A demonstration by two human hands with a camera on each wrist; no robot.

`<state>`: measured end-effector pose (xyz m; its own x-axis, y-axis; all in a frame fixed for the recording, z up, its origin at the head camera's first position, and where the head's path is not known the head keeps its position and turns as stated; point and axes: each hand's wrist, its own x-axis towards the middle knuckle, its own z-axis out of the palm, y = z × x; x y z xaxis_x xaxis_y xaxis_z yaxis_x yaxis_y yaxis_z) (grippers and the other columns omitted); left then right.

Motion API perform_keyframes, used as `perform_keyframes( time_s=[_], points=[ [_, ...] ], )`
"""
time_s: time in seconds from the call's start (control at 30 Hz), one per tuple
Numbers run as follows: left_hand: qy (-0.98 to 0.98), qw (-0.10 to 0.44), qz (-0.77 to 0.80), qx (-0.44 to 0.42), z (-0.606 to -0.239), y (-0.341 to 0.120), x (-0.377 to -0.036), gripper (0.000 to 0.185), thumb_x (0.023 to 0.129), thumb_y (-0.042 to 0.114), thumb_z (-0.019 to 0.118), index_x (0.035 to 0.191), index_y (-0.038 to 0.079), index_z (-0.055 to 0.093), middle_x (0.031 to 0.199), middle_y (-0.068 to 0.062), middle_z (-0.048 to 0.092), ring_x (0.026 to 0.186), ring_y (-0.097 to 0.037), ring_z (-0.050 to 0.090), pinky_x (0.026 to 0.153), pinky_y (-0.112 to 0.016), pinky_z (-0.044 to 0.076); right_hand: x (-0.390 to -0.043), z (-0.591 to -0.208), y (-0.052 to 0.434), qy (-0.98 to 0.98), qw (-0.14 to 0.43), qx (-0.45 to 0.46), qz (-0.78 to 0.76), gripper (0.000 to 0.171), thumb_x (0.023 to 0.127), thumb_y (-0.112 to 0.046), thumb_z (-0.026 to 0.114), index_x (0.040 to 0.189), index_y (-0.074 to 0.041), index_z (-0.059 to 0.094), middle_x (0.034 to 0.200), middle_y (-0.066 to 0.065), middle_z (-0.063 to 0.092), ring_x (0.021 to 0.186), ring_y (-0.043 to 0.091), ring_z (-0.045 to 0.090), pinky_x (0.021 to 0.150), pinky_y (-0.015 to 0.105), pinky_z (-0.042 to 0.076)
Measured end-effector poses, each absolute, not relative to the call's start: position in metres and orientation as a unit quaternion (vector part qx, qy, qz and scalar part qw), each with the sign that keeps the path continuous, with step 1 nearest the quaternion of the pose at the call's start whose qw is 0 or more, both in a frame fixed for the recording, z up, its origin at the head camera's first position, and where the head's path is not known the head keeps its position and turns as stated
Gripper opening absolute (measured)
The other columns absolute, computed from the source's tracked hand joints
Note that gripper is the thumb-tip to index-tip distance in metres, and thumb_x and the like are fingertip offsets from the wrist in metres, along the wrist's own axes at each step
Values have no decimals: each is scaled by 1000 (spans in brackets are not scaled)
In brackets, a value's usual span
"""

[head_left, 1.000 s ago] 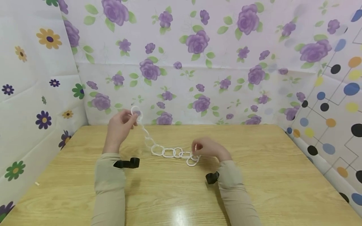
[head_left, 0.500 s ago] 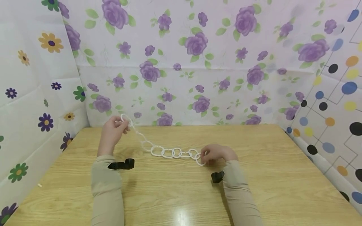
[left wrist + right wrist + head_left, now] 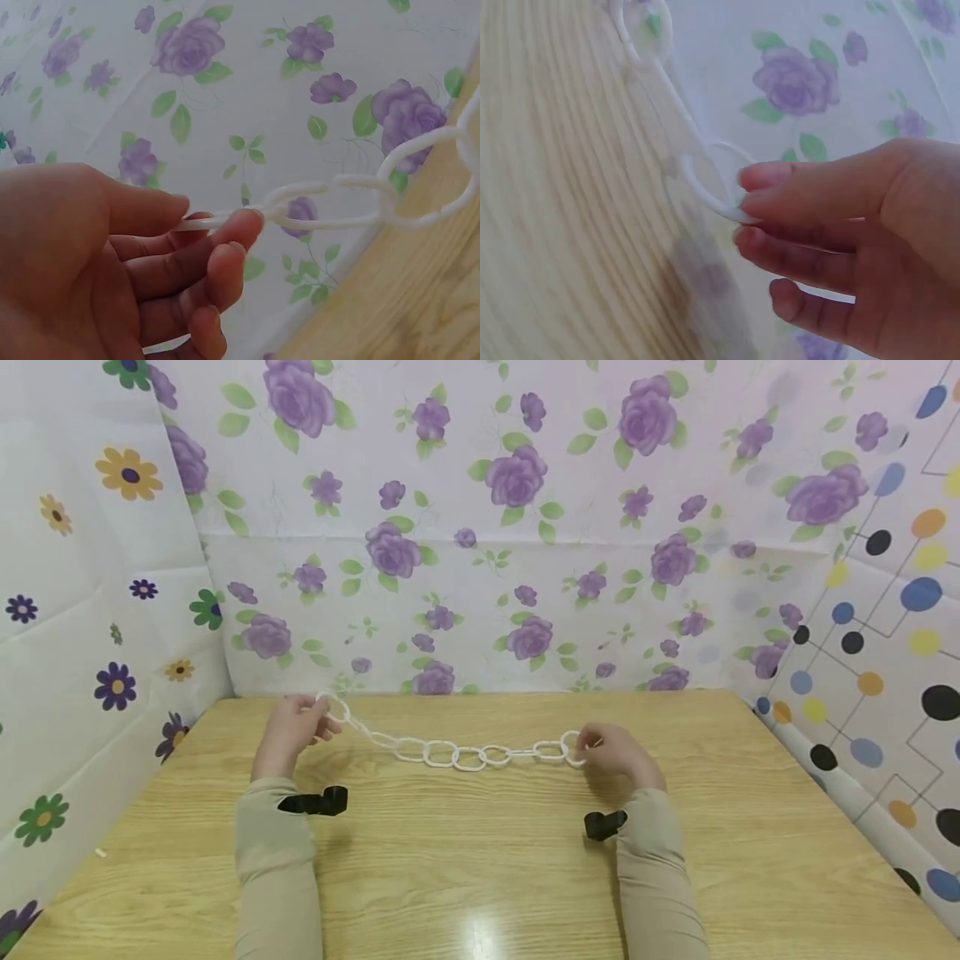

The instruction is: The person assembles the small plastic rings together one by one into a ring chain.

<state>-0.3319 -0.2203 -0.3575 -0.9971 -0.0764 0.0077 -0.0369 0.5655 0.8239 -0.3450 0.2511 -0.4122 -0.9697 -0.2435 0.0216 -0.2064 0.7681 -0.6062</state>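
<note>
A chain of several white plastic rings (image 3: 457, 753) stretches left to right just over the wooden table (image 3: 480, 860). My left hand (image 3: 288, 735) pinches the chain's left end ring (image 3: 300, 210) between thumb and fingers (image 3: 232, 232), slightly raised. My right hand (image 3: 615, 750) pinches the right end ring (image 3: 705, 180) with its fingertips (image 3: 757, 202). The chain's middle sags toward the tabletop; whether it touches I cannot tell. A black strap sits on each wrist.
Flowered sheets (image 3: 480, 527) wall the table at the back and left; a dotted sheet (image 3: 885, 652) closes the right side. A small pale scrap (image 3: 100, 852) lies near the table's left edge.
My left hand came down and left with its ring; my right hand took hold of the other end and moved right. The chain went from a slack heap to a drawn-out line.
</note>
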Motion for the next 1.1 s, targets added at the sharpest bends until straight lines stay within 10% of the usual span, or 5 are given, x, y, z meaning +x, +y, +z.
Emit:
perform_keyframes(
  time_s=[0.7, 1.1],
  points=[
    [-872, -164, -460, 21, -387, -229, -336, 40, 102, 23, 46, 113, -13, 59, 69, 8, 68, 64, -4, 61, 62, -23, 48, -338, -404, 273, 909, -5, 37, -415, 23, 89, -1, 50, 112, 4, 55, 111, 23, 58, 102, 33, 53, 88, 43, 43],
    [-876, -158, -455, 26, -395, -224, -336, 33, 97, 15, 51, 108, -15, 60, 64, 5, 66, 58, -4, 58, 58, -20, 45, -342, -427, 279, 920, 22, 27, -391, 23, 85, 1, 50, 106, 6, 58, 106, 23, 61, 98, 33, 54, 84, 41, 43]
  ],
)
